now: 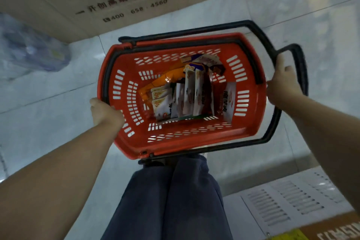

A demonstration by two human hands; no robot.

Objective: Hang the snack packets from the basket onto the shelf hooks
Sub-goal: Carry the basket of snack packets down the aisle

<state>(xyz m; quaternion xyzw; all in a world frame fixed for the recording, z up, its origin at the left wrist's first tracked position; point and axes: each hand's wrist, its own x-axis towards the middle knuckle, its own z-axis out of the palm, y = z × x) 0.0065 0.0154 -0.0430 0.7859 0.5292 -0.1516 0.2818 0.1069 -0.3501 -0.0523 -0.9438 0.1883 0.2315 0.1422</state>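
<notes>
The red basket (183,142) is open at the top — snack packets (187,95) fill only its bottom. Black handles (272,48) lie folded outward, off the opening.

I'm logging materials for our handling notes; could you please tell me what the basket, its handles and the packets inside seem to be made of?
Red basket: moulded rigid plastic, judging by its slotted walls and slight sheen.
Black handles: probably plastic, matte; metal cannot be ruled out.
Snack packets: glossy printed film or foil, with creases and highlights.

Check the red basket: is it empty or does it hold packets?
Not empty. The red basket holds white snack packets standing on edge and an orange packet; none is out.
</notes>
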